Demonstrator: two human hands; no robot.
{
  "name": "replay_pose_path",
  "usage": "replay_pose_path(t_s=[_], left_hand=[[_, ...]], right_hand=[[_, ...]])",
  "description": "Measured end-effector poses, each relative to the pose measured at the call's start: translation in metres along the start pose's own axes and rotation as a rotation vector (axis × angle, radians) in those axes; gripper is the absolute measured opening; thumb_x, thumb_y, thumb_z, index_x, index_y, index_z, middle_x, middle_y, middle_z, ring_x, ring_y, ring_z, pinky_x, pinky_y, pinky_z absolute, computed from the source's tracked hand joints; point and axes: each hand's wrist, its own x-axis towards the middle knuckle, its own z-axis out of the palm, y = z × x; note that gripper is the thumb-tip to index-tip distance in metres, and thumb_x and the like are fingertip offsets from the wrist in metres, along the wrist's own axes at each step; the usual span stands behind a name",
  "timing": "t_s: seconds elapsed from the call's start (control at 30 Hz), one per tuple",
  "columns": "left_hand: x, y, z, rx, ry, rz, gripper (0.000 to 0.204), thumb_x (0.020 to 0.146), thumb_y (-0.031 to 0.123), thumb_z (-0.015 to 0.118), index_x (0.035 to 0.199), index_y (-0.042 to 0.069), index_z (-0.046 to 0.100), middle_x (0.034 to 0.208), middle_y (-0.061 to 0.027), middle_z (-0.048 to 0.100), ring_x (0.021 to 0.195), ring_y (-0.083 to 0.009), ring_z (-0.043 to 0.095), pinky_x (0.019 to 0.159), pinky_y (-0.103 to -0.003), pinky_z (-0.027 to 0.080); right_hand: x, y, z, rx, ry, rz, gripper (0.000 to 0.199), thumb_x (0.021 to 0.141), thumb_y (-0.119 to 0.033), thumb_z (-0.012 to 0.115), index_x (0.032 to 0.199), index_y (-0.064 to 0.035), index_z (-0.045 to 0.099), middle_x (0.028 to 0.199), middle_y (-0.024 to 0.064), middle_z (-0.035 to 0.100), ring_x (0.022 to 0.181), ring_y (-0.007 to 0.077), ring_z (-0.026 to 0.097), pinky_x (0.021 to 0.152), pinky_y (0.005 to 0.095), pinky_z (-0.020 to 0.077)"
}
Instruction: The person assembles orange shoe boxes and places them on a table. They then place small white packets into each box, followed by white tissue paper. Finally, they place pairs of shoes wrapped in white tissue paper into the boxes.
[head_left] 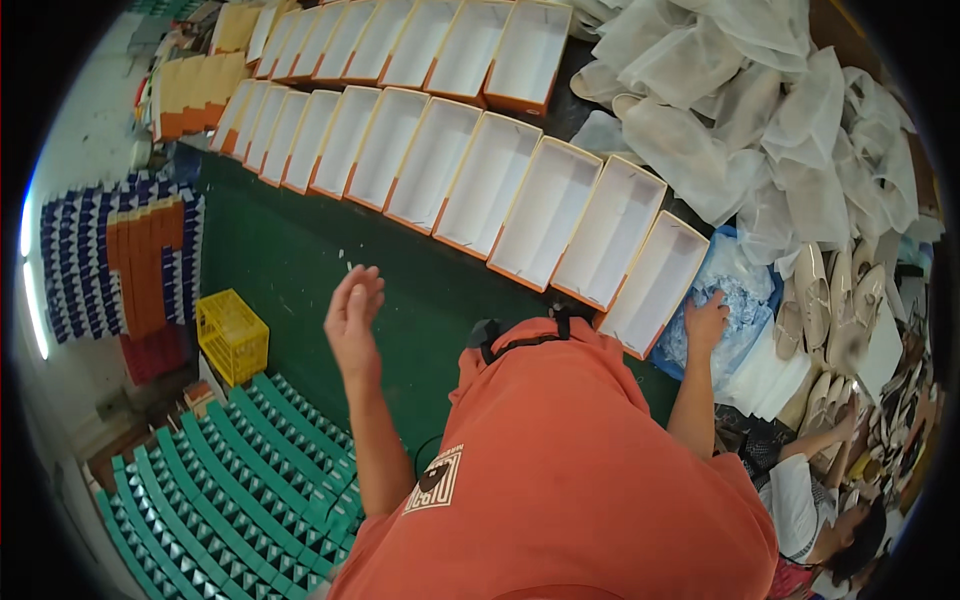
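My left hand is raised over the dark green floor, its fingers loosely bent and slightly apart; I see nothing held in it. A few tiny white bits show just beyond its fingertips. On the right, my right hand reaches down into a blue bag lined with clear plastic. Small pale-blue packets fill that bag, and my fingers curl down among them, the tips partly hidden. Directly left of the bag stands the nearest open shoebox, white inside with orange edges.
Two long rows of open shoeboxes run along the far side. Shoes in white wrapping are heaped at the far right, with bare beige shoes nearer. Left are a yellow crate and stacked green boxes. A co-worker is at lower right.
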Motion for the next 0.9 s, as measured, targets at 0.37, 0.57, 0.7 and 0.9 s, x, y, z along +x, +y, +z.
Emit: replay_pose_path(t_s=[0.37, 0.57, 0.7, 0.9], left_hand=[[-0.015, -0.162, 0.015, 0.07, -0.017, -0.217, 0.043, 0.097, 0.014, 0.059, 0.137, 0.004, 0.052, 0.126, -0.0107, 0.063, 0.099, -0.0176, 0.066, 0.081, -0.03, 0.052], [-0.003, -0.152, 0.048, 0.258, -0.208, 0.062, 0.044, 0.091, 0.01, 0.061, 0.134, 0.002, 0.053, 0.121, -0.0151, 0.065, 0.09, -0.0178, 0.068, 0.079, -0.031, 0.053], [0.023, -0.112, 0.059, 0.404, -0.608, 0.378, 0.04, 0.089, 0.009, 0.059, 0.129, 0.005, 0.056, 0.111, -0.015, 0.063, 0.087, -0.0254, 0.069, 0.078, -0.035, 0.054], [0.102, -0.042, 0.107, 0.365, -0.904, 0.726, 0.041, 0.092, 0.009, 0.06, 0.132, 0.004, 0.054, 0.118, -0.0138, 0.064, 0.093, -0.0242, 0.069, 0.083, -0.036, 0.055]], right_hand=[[0.038, 0.047, 0.006, 0.357, 0.232, -0.432, 0.042, 0.078, -0.018, 0.073, 0.117, -0.0087, 0.062, 0.112, 0.0196, 0.058, 0.099, 0.0409, 0.061, 0.088, 0.0456, 0.0493], [0.017, 0.022, -0.019, 0.212, 0.205, -0.476, 0.031, 0.084, -0.015, 0.069, 0.115, -0.0108, 0.063, 0.11, 0.0168, 0.06, 0.097, 0.0389, 0.062, 0.083, 0.0456, 0.0507], [0.009, 0.001, -0.026, 0.178, 0.318, -0.329, 0.03, 0.089, -0.014, 0.063, 0.119, -0.012, 0.062, 0.12, 0.0137, 0.062, 0.099, 0.0406, 0.064, 0.08, 0.0474, 0.0525], [0.054, 0.072, -0.018, 0.545, 0.607, -0.275, 0.032, 0.093, -0.021, 0.064, 0.117, 0.0001, 0.061, 0.114, 0.0206, 0.064, 0.099, 0.0323, 0.065, 0.082, 0.0442, 0.0521]])
